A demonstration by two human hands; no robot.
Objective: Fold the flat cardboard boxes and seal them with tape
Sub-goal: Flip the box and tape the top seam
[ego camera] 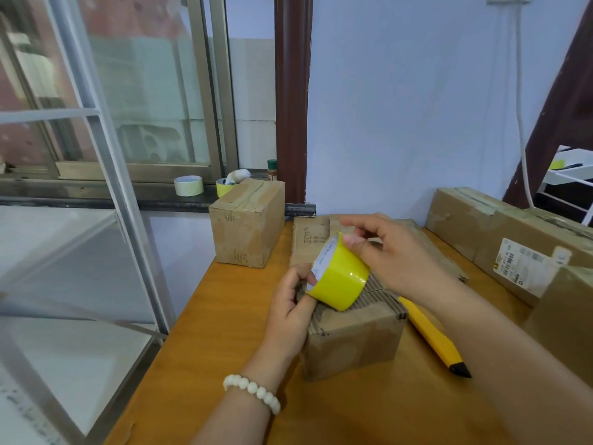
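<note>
Head view: a yellow tape roll (pixel 338 277) is held tilted in the air just above a small cardboard box (pixel 353 338), which stands on the wooden table (pixel 224 348) near the middle of its width; the left hand (pixel 290 311), with a pale bead bracelet (pixel 253 390) at its wrist, grips the roll's lower left rim, fingers curled at the open white core; the right hand (pixel 385 252) comes from the right and holds the roll's upper rim, thumb lying on the yellow band and the other fingers reaching over behind it; the roll lies between the two hands, touching both; the box's top shows layered corrugated edges beneath the roll.

A yellow utility knife (pixel 433 338) lies on the table just right of the box, black tip toward the near edge; flat cardboard (pixel 309 239) lies behind the hands toward the table's far edge; a taped-up box (pixel 247 223) stands at the far left corner; a long labelled box (pixel 497 229) runs along the right edge; two more tape rolls, one pale (pixel 188 185) and one yellow (pixel 224 187), sit on the window sill beyond the table.
</note>
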